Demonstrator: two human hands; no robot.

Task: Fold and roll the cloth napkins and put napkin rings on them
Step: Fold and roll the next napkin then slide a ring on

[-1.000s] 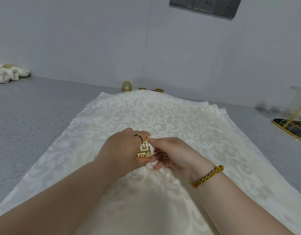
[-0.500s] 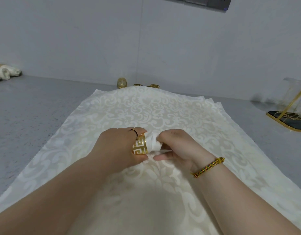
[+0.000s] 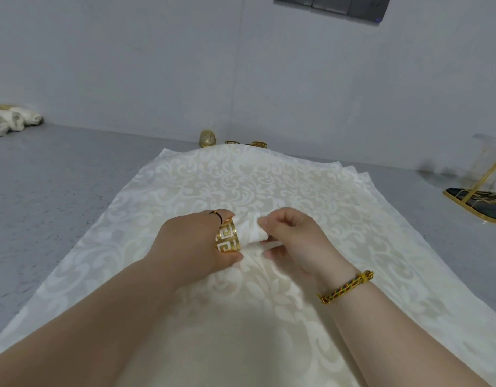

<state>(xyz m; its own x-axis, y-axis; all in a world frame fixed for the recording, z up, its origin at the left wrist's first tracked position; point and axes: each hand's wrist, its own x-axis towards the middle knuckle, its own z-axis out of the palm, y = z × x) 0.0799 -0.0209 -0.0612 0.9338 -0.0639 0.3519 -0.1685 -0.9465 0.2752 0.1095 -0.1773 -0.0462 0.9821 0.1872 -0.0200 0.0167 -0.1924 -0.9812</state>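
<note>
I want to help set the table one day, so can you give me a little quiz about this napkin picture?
1. True or false: the left hand holds the gold ring.
2. Where do the finished rolls lie? A far left by the wall; B on the stand; C under the hands.
3. What does the right hand pinch?
Key: 1 true; 2 A; 3 the rolled napkin.

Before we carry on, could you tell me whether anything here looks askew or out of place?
Only slightly: the stacked flat napkins are fanned at their far right corner, edges out of line. Nothing spilled or damaged.
</note>
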